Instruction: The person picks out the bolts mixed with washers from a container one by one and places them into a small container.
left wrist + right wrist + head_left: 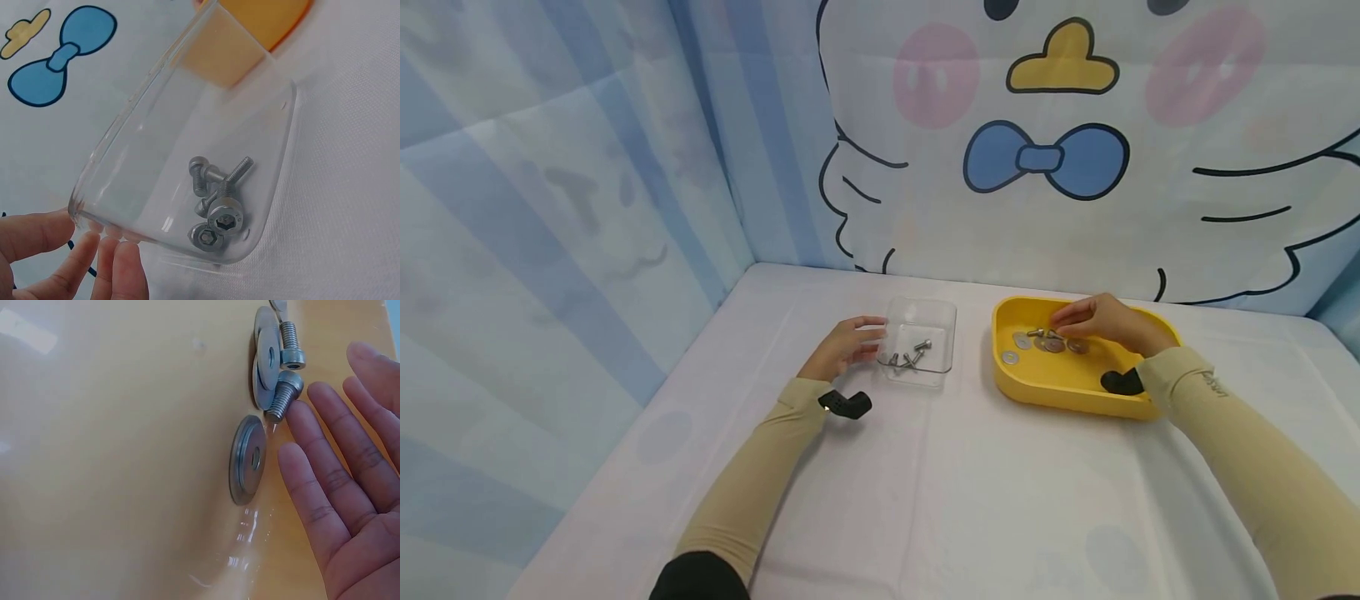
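Note:
My left hand is at the left side of a clear plastic box, its fairly straight fingers touching the wall. Several hex-socket bolts lie in a loose cluster on the box's floor. Over on the right, my right hand reaches down inside a yellow tray. In the right wrist view its fingers are extended, with a fingertip beside or touching a bolt; nothing is held. Another bolt and several flat washers lie about there, some stacked or overlapping.
Box and tray stand apart on a table with a white cloth. A patterned curtain hangs behind the table, and another rises along the left. Loose washers lie in the tray's left part.

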The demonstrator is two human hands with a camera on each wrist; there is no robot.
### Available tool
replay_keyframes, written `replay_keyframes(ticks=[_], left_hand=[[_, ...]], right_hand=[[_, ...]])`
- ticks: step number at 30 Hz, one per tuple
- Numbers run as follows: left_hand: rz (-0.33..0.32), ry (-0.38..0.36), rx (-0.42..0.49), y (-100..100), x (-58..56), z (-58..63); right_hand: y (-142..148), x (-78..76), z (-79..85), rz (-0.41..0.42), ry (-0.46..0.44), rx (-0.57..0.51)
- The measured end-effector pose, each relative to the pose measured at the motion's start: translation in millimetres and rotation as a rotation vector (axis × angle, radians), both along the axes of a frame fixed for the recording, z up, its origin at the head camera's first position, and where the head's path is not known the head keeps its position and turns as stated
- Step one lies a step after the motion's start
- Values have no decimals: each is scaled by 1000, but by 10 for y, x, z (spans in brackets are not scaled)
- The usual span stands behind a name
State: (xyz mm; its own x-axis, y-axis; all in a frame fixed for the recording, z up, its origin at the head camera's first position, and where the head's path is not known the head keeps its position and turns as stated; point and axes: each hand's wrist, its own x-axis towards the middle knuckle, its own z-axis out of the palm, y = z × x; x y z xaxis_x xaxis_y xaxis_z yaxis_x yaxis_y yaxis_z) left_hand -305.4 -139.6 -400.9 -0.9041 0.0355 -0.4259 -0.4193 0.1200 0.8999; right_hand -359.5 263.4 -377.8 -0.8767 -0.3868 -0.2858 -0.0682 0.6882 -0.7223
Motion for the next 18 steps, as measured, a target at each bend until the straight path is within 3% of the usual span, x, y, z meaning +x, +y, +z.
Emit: replay_keyframes(ticks=[9, 18], left_hand=[[-5, 16, 38, -10, -3, -33], [5, 15, 20, -9, -11, -44]], right_hand=[[-4, -22, -36, 5, 23, 32], [-9, -53, -76, 39, -6, 21]])
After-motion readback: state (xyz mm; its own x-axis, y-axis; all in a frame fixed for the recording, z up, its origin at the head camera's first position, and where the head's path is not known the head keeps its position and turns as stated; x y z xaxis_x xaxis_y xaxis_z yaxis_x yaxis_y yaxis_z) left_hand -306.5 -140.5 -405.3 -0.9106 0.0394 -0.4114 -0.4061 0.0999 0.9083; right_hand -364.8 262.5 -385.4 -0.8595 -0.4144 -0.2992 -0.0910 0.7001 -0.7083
